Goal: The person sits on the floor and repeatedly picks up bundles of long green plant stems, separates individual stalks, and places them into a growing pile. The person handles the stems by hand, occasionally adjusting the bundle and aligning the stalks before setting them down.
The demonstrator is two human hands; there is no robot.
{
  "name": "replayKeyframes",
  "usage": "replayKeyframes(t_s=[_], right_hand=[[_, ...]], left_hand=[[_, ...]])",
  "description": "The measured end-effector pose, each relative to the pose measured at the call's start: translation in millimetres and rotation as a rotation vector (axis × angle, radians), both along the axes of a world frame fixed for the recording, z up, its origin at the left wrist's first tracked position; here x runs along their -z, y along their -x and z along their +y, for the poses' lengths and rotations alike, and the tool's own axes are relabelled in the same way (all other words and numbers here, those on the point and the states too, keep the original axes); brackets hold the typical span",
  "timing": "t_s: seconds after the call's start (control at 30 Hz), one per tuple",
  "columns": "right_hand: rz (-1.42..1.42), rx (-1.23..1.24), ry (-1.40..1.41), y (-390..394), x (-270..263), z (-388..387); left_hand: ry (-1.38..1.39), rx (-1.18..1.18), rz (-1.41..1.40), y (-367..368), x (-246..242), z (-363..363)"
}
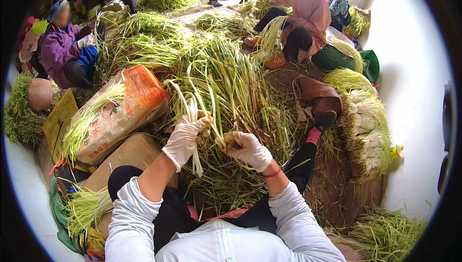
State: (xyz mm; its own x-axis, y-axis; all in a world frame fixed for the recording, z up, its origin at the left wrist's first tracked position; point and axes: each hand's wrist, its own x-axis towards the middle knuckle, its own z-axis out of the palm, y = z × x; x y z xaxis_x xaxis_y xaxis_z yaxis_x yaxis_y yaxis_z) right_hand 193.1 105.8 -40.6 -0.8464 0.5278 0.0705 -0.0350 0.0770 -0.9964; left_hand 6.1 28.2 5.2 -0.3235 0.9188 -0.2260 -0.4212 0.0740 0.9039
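Observation:
In a thin white glove, my left hand (187,135) grips a small bunch of peeled white chive-like stalks (192,109), their ends sticking out above and below the fist. My right hand (249,149), also gloved, pinches the lower end of a longer green-leaved stalk (213,112) just right of the left fingers. The two hands are close together but apart. Beneath and beyond them spreads a large heap of unsorted long green stalks (231,78), with brownish lower ends towards the right.
At left, a printed sack (108,132) bears loose pale stalks (94,117); a cardboard box (126,157) stands beside it. Tied bundles (362,132) are stacked by the right wall. A person in purple (59,52) and one in pink (310,16) sit among further heaps.

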Motion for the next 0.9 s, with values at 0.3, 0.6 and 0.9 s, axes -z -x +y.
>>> replayKeyframes(t_s=[0.3,0.6,0.9], right_hand=[[0.234,0.035,0.518,33.6,-1.6,-0.6],[-0.111,0.172,-0.58,-26.4,54.3,-27.8],[-1.128,-0.236,-0.596,-93.7,76.9,-26.7]], left_hand=[[-0.063,0.097,0.03,-4.1,0.8,-5.4],[-0.138,-0.097,0.028,12.5,-17.0,-12.1],[-0.226,-0.108,-0.031,17.3,-13.8,-10.9]])
